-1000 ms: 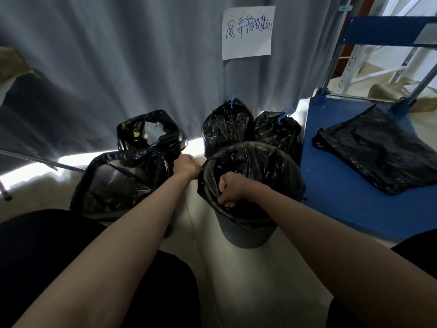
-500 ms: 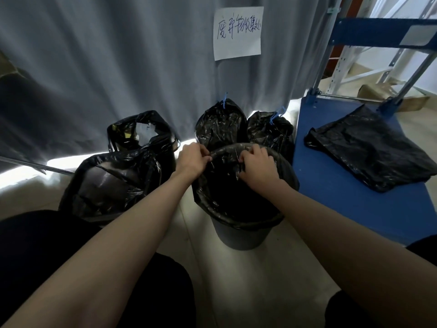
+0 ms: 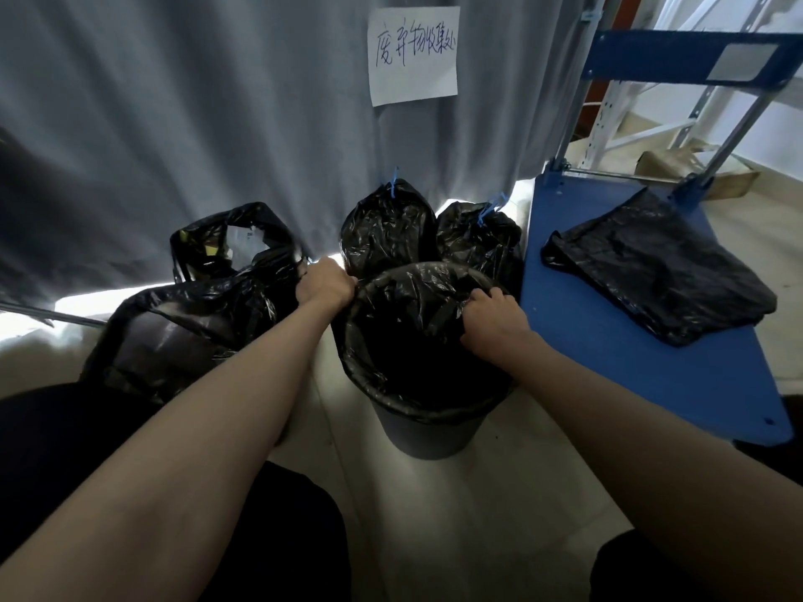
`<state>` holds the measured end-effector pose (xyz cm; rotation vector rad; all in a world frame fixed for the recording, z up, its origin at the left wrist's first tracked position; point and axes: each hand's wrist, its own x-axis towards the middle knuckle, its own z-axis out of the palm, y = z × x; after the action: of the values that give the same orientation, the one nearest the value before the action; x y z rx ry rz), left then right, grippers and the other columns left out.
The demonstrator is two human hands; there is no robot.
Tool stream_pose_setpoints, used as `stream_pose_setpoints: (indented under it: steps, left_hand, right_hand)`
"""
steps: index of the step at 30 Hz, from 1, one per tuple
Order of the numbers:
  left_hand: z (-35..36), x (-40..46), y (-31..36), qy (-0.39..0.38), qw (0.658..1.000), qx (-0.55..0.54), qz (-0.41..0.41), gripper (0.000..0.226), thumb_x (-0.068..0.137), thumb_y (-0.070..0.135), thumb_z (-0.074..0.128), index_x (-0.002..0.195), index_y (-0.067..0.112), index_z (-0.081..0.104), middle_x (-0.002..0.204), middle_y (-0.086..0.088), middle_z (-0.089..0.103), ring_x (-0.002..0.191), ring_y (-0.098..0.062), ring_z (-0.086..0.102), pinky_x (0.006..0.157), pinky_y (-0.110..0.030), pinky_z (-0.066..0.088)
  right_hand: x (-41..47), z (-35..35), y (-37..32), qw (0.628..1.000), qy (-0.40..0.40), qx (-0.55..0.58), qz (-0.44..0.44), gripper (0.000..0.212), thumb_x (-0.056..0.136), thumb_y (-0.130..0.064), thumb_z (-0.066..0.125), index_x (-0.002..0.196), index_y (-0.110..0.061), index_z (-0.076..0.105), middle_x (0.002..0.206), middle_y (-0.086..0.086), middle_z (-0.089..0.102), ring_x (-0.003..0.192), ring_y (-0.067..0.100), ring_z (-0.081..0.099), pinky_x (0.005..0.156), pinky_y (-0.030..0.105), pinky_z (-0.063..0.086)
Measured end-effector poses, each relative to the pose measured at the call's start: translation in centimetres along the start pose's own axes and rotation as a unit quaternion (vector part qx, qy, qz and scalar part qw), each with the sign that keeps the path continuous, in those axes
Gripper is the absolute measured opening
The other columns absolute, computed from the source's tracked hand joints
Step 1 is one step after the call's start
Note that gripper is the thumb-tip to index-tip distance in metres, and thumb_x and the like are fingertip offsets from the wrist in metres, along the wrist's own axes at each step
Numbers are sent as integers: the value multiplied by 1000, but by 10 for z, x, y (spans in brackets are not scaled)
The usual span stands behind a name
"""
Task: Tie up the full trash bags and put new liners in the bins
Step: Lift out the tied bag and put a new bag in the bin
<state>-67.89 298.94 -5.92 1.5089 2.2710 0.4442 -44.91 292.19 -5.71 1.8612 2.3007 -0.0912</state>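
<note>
A grey bin (image 3: 428,441) stands on the floor before me with a black liner (image 3: 391,384) folded over its rim. My left hand (image 3: 323,284) grips the liner at the rim's far left. My right hand (image 3: 493,317) pinches the liner's edge at the right side of the rim. Behind the bin stand two full black bags (image 3: 386,228) tied with blue ties (image 3: 393,184). To the left are two more bins with open black bags (image 3: 195,315), one behind the other.
A grey curtain (image 3: 217,123) with a handwritten paper sign (image 3: 413,54) hangs behind the bags. A blue platform cart (image 3: 630,341) at the right carries a flat pile of black liners (image 3: 660,271). Metal shelving stands beyond the cart.
A second ago my right hand was at the near left of the rim. Both hands went to the rim's far side, then my right hand moved round to its right side.
</note>
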Motion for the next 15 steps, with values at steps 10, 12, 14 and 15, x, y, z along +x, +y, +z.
stream_pose_setpoints:
  steps: [10, 12, 14, 15]
  left_hand:
    - [47, -61, 46, -78, 852, 255, 450, 28, 93, 31, 51, 115, 21, 65, 123, -5, 56, 115, -27, 53, 93, -41, 47]
    - [65, -69, 40, -135, 830, 356, 409, 51, 94, 43, 51, 140, 25, 48, 149, -6, 37, 133, -30, 38, 106, -45, 36]
    - [78, -70, 32, -189, 818, 413, 354, 73, 91, 56, 50, 153, 29, 22, 162, -6, 8, 146, -35, 14, 116, -54, 18]
    - [82, -69, 29, -207, 813, 433, 330, 81, 89, 62, 49, 155, 30, 13, 163, -5, -1, 148, -37, 5, 117, -57, 10]
  right_hand:
    - [-5, 10, -5, 993, -70, -47, -80, 56, 95, -45, 47, 145, -21, 39, 150, 8, 37, 139, 32, 29, 114, 48, 22]
    - [-7, 21, -2, 980, -162, -104, -49, 64, 97, -54, 38, 152, -23, 28, 159, 7, 24, 146, 33, 16, 118, 51, 6]
    - [-9, 27, -1, 963, -230, -135, -33, 72, 96, -60, 33, 155, -24, 13, 162, 6, 15, 149, 31, 8, 118, 50, -4]
    - [-10, 29, -2, 961, -241, -135, -29, 76, 95, -62, 33, 156, -25, 5, 163, 5, 10, 150, 30, 5, 118, 50, -6]
